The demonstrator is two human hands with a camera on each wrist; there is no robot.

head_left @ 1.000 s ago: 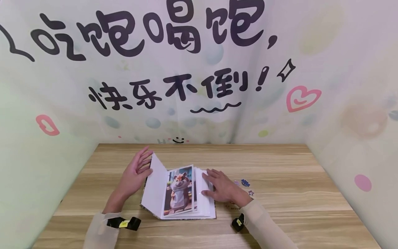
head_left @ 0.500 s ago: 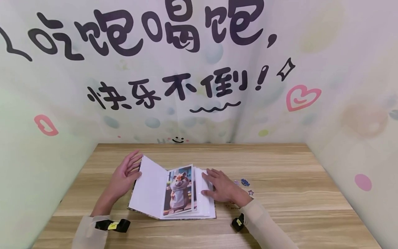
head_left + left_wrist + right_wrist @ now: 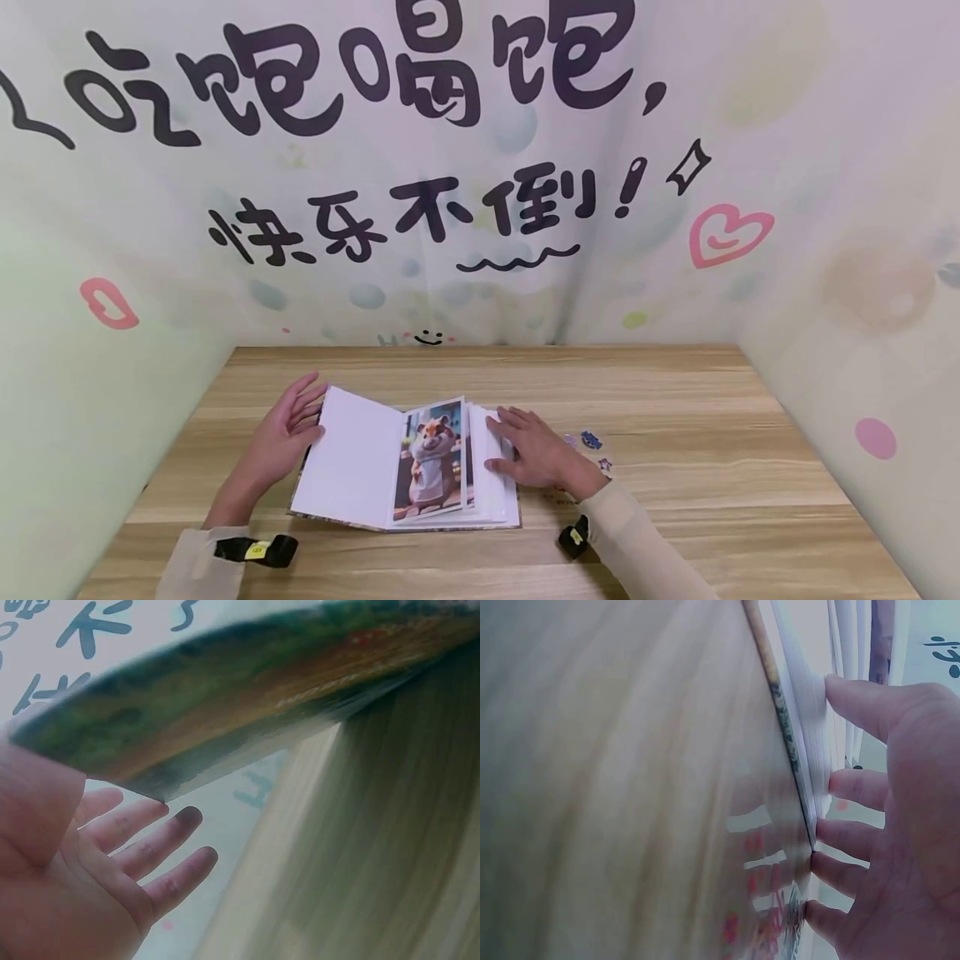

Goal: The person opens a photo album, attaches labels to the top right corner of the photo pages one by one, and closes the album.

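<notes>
Between my hands lay a photo album (image 3: pixel 408 471). My left hand (image 3: pixel 279 437), fingers spread, supported its tilted cover (image 3: pixel 352 458); my right hand (image 3: pixel 534 450), also spread, touched its pages (image 3: pixel 491 496). If the left slipped, the cover could drop; if the right lifted, pages could flip.

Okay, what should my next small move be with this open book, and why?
Probably ease the cover down onto the table with the left grip, which is at its outer edge. The cover looks tilted up, not flat, while the right grip rests on the pages.
</notes>
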